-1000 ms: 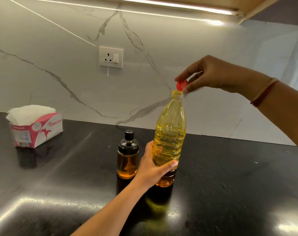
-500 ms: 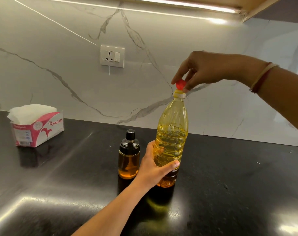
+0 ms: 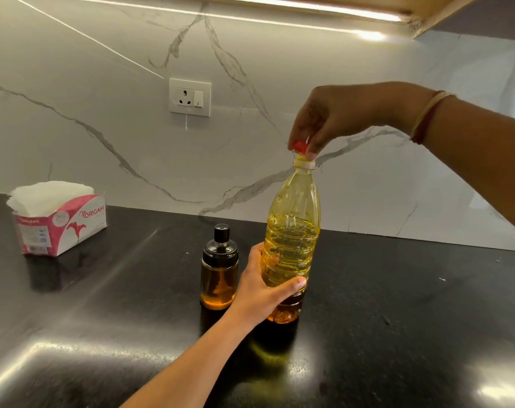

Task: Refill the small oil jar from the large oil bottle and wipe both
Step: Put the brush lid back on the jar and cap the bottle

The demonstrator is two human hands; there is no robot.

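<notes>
Here the large oil bottle (image 3: 291, 240) stands upright mid-worktop (image 3: 397, 304), left hand (image 3: 262, 290) wrapped round its lower body; right hand (image 3: 338, 116) directly above, fingers (image 3: 310, 148) pinching the red cap (image 3: 301, 147) on the vertical neck. Small oil jar (image 3: 219, 269) stands just beside, capped.

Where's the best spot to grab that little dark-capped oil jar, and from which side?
Grip the small oil jar around its straight glass body, below the black cap. Come from its left, probably: the left hand and large oil bottle crowd its right side, and it stands upright on the counter.
</notes>
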